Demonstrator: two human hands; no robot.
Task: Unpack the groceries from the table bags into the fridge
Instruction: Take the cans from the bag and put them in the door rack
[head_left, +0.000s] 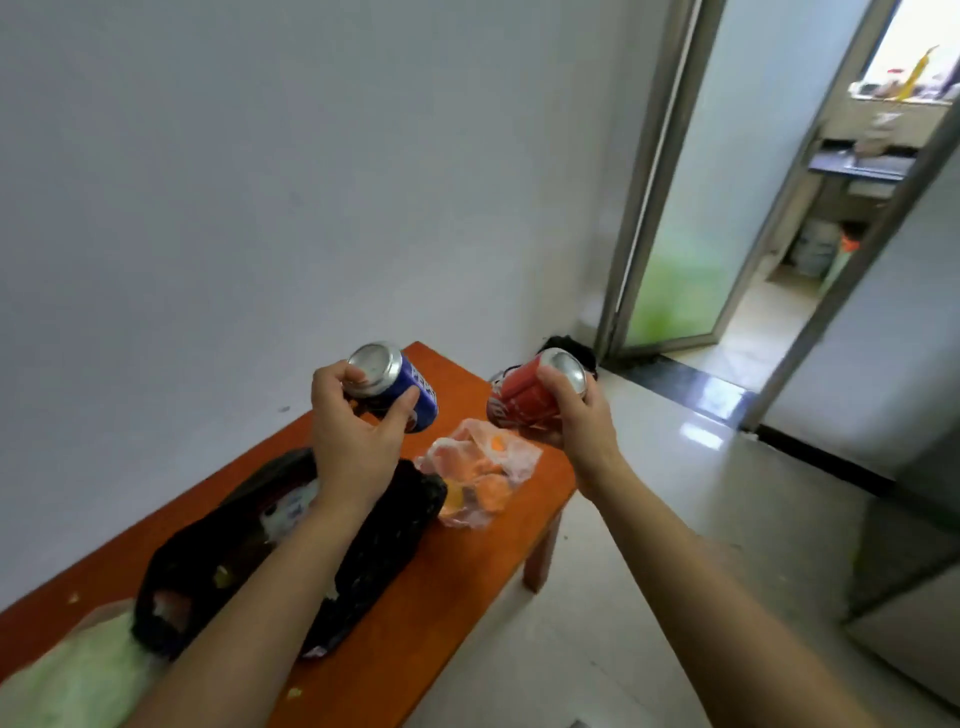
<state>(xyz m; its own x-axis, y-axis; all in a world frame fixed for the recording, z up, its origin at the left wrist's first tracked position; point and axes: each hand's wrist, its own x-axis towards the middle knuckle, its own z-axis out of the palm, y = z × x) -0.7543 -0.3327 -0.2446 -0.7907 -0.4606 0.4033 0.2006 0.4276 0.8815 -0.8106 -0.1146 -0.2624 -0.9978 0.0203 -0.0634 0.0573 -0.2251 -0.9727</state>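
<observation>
Clasping blue can (402, 382) in left grip (353, 436), red can (519, 402) in right grip (576, 415); lifted clear of black bag (374, 545) underneath left grip, probably for carrying away.

I see a black bag (384, 540) sprawled across the middle of the worktop (457, 582), a clear bag (483, 467) just beside it, and a pale green bag (78, 680) at the near end. Bare wood runs along the wall (260, 208) and the front edge. On my right, open floor (701, 467) reaches the grey fridge (914, 545).
</observation>
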